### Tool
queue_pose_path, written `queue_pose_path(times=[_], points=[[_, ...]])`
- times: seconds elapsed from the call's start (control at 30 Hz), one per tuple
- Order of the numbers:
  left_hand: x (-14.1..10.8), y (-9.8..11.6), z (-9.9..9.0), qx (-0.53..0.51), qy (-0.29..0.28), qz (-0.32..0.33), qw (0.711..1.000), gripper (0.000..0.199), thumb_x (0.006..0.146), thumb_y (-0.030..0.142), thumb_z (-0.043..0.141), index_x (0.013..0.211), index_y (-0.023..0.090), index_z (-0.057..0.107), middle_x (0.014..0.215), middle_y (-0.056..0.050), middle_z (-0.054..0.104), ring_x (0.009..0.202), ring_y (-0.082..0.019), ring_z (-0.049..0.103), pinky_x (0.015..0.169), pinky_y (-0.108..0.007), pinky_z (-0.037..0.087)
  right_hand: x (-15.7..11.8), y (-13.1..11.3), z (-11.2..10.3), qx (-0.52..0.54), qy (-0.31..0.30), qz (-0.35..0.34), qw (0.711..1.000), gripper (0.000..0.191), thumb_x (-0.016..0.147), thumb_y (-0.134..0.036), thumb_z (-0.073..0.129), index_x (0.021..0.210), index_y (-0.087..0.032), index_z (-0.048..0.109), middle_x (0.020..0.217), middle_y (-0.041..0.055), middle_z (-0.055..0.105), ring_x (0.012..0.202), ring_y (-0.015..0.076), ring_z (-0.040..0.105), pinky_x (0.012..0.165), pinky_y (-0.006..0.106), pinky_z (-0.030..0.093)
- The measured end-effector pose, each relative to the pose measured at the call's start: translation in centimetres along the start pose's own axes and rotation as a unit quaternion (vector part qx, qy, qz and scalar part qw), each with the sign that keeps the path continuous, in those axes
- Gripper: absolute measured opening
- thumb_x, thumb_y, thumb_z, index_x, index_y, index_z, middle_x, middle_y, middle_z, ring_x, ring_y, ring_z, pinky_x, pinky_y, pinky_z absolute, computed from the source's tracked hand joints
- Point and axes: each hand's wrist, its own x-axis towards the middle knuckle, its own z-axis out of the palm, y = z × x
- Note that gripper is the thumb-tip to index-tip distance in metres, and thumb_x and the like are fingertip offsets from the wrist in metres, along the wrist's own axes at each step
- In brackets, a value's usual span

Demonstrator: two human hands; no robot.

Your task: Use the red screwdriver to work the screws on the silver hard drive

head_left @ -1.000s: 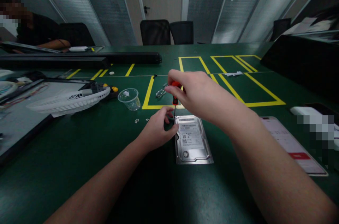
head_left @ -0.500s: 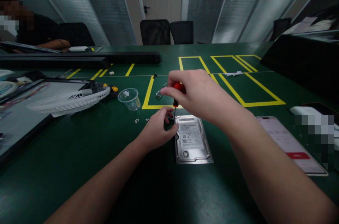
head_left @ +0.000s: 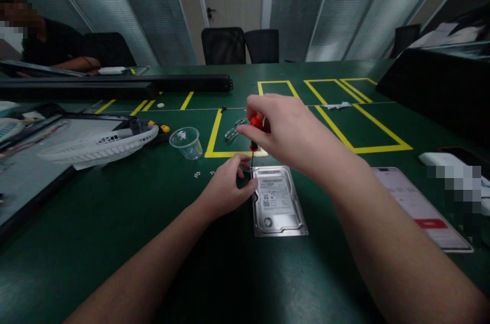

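Note:
A silver hard drive (head_left: pixel 278 204) with a white label lies flat on the green table. My right hand (head_left: pixel 279 122) grips a red and black screwdriver (head_left: pixel 255 121) upright, its tip at the drive's far left corner. Beside that corner is my left hand (head_left: pixel 231 183), fingers curled around the drive's left edge, the thumb on its side and the fingertips near the screwdriver's shaft. Several tiny screws (head_left: pixel 197 174) lie left of my left hand, near a clear plastic cup (head_left: pixel 187 143).
A white curved part (head_left: pixel 99 148) rests on a grey panel (head_left: pixel 34 171) at the left. Black bars (head_left: pixel 184 83) lie farther back. At the right are a tablet (head_left: pixel 413 206) and a white device (head_left: pixel 451 171). A person (head_left: pixel 57 48) sits at the far left.
My right hand has turned slightly at the screwdriver's handle, its thumb and fingers shifting a little to the right. My left hand and the hard drive keep their places.

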Motion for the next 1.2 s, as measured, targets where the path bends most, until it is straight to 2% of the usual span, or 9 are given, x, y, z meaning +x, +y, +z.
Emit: queue_pose_path(times=[0.2,0.27,0.4,0.57,0.73,0.9,1.0,1.1,1.2], points=[[0.2,0.3,0.2,0.003,0.003,-0.004,1.000,0.037,0.087,0.030,0.070,0.121,0.018,0.060,0.111,-0.009,0.070,0.088,-0.021,0.063,0.081,-0.039,0.052,-0.1,-0.2,0.3,0.002,0.005,-0.018,1.000,0.005,0.099,-0.018,0.062,0.102,-0.019,0.066,0.098,0.0044,0.070,0.087,0.0191,0.060,0.074,0.032,0.037],[0.2,0.3,0.2,-0.001,0.006,-0.001,1.000,0.035,0.087,0.030,0.070,0.119,0.018,0.061,0.111,-0.009,0.070,0.088,-0.021,0.063,0.080,-0.039,0.052,-0.2,-0.3,0.3,0.014,-0.003,-0.024,1.000,0.004,0.101,-0.024,0.065,0.100,-0.020,0.066,0.096,0.0034,0.070,0.085,0.0182,0.060,0.073,0.031,0.036],[0.1,0.2,0.2,-0.005,0.006,0.003,1.000,0.034,0.087,0.030,0.070,0.117,0.019,0.061,0.111,-0.009,0.070,0.087,-0.021,0.062,0.079,-0.038,0.052,-0.3,-0.4,0.1,0.045,-0.005,-0.004,0.999,0.022,0.105,-0.037,0.061,0.092,-0.020,0.067,0.086,0.0026,0.069,0.079,0.0170,0.059,0.071,0.031,0.035],[0.0,0.0,0.1,0.001,0.008,-0.001,1.000,0.034,0.087,0.029,0.071,0.118,0.018,0.061,0.109,-0.009,0.070,0.087,-0.021,0.062,0.079,-0.038,0.052,-0.4,-0.5,-0.7,0.067,-0.036,0.005,0.997,0.024,0.103,-0.018,0.049,0.104,-0.018,0.073,0.097,0.0059,0.074,0.082,0.0180,0.061,0.075,0.032,0.038],[-0.1,-0.1,0.0,-0.004,0.005,0.003,1.000,0.042,0.087,0.030,0.070,0.126,0.018,0.060,0.112,-0.009,0.071,0.088,-0.021,0.063,0.080,-0.038,0.052,-0.4,-0.3,-0.7,0.057,-0.026,0.000,0.998,0.026,0.102,-0.018,0.052,0.122,-0.019,0.070,0.104,0.0070,0.074,0.087,0.0190,0.063,0.077,0.031,0.040],[0.0,-0.1,0.1,-0.002,0.006,-0.003,1.000,0.045,0.087,0.031,0.071,0.128,0.017,0.059,0.112,-0.009,0.071,0.087,-0.021,0.064,0.079,-0.038,0.053,-0.3,-0.1,-0.3,0.026,-0.003,-0.014,1.000,0.014,0.102,-0.026,0.061,0.109,-0.018,0.069,0.099,0.0064,0.072,0.086,0.0194,0.063,0.077,0.031,0.040],[0.0,-0.1,0.1,0.003,0.004,-0.002,1.000,0.046,0.087,0.032,0.070,0.129,0.017,0.059,0.113,-0.009,0.071,0.087,-0.021,0.063,0.080,-0.038,0.053,-0.3,0.0,-0.1,0.022,0.019,-0.011,1.000,0.005,0.098,-0.021,0.063,0.101,-0.018,0.067,0.094,0.0050,0.070,0.084,0.0188,0.062,0.076,0.031,0.039],[0.1,0.1,0.2,0.002,0.004,-0.001,1.000,0.042,0.087,0.031,0.070,0.125,0.017,0.060,0.112,-0.009,0.071,0.087,-0.020,0.062,0.080,-0.038,0.052,-0.2,0.0,0.2,0.024,0.027,-0.024,0.999,0.009,0.097,-0.013,0.058,0.099,-0.019,0.065,0.091,0.0031,0.068,0.080,0.0173,0.059,0.072,0.031,0.037],[0.1,0.3,0.2,0.002,0.005,0.001,1.000,0.036,0.086,0.029,0.070,0.120,0.018,0.061,0.109,-0.009,0.070,0.086,-0.020,0.062,0.079,-0.037,0.052,-0.2,-0.2,0.4,0.027,0.025,-0.033,0.999,0.006,0.099,-0.016,0.060,0.099,-0.020,0.065,0.089,0.0018,0.068,0.079,0.0169,0.058,0.070,0.031,0.035]])
